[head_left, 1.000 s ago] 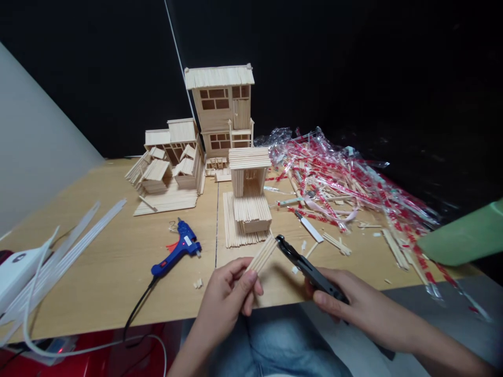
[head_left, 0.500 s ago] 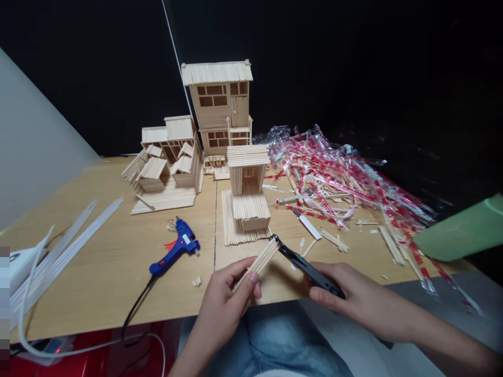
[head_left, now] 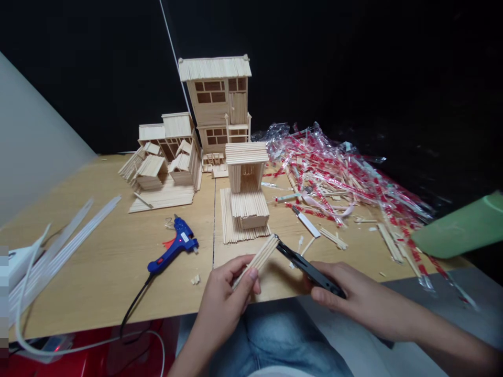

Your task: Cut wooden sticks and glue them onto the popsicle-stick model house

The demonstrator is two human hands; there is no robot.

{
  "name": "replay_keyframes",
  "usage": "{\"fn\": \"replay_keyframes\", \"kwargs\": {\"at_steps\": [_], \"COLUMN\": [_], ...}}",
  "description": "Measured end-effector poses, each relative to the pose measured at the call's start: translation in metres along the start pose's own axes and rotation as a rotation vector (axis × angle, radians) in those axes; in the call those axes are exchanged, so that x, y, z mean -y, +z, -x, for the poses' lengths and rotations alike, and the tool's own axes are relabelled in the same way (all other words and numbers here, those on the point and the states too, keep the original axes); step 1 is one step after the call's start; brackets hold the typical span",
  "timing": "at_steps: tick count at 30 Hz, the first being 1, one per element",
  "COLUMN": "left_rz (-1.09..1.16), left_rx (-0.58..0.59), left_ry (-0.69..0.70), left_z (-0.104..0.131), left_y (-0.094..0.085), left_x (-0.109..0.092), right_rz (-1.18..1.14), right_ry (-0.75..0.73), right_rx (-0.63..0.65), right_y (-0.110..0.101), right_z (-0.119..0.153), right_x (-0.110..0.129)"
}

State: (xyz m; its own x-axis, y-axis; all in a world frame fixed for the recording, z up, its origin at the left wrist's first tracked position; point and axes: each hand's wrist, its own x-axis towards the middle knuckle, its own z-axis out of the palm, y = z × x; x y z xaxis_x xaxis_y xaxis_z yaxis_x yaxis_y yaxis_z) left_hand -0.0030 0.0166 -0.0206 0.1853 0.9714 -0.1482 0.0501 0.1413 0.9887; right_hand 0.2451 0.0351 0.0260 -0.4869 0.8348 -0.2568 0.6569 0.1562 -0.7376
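Near the table's front edge, my left hand (head_left: pixel 231 293) is closed on a small bundle of thin wooden sticks (head_left: pixel 262 256), tilted up to the right. My right hand (head_left: pixel 341 287) grips a dark pair of cutting pliers (head_left: pixel 310 271), whose jaws meet the upper ends of the sticks. Whether the jaws are fully closed is too small to tell. Just beyond the sticks stands a small stick-built house model (head_left: pixel 247 183) with a roof and a stepped base.
A blue glue gun (head_left: pixel 173 246) with its cord lies left of my hands. Further back are a tall stick house (head_left: pixel 220 99) and a low courtyard model (head_left: pixel 161 162). Red-and-clear wrappers (head_left: pixel 326 162), a white-handled knife (head_left: pixel 307 224) and a green cylindrical object (head_left: pixel 459 228) are at right.
The view has shifted slightly. My hands, the sticks and the pliers keep nearly the same pose, with the pliers' jaws still at the stick ends.
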Motion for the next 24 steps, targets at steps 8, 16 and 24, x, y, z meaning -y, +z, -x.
{"fn": "replay_keyframes", "kwargs": {"at_steps": [8,16,24], "left_rz": [0.032,-0.031,0.094], "left_rx": [0.023,-0.005,-0.049], "left_ry": [-0.036,-0.046,0.006], "left_z": [-0.001,0.000,-0.011], "left_y": [0.002,-0.005,0.003], "left_x": [0.001,0.007,-0.006], "right_rz": [-0.035,-0.055,-0.020], "right_ry": [0.079,0.062,-0.028], "right_rx": [0.029,-0.016,-0.106], "right_y": [0.005,0.003,-0.003], "right_z": [-0.003,-0.003,-0.007], "right_x": [-0.009,-0.011,-0.011]}}
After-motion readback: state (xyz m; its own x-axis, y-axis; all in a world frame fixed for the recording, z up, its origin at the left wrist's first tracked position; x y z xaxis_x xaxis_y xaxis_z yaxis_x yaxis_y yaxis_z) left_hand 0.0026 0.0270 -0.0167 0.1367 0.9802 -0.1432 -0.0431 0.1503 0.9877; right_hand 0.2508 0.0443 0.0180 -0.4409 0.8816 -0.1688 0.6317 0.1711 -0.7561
